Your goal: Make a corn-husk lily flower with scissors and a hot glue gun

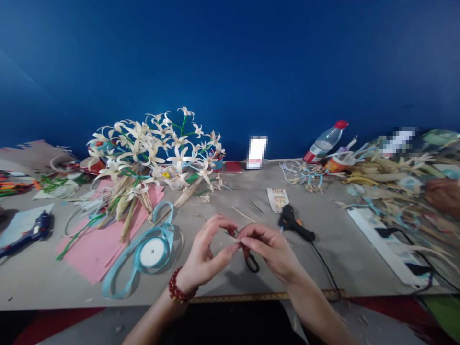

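Both hands meet over the table [223, 201]. The left hand [204, 254] and right hand [268, 249] pinch a tiny thing [237, 238] together, fingers nearly shut, above small scissors [250, 258]. An orange cup [336, 164] holds sticks. A bottle [325, 142] lies tipped nearby.

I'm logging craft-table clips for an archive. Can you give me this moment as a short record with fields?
setting: grey table against a blue wall
left hand: fingers pinch a small pale piece, red bead bracelet on the wrist
right hand: fingers meet the left's on the same piece
under the hands: scissors
nearby: black glue gun, light blue ribbon spool, pale handmade flowers, pink paper
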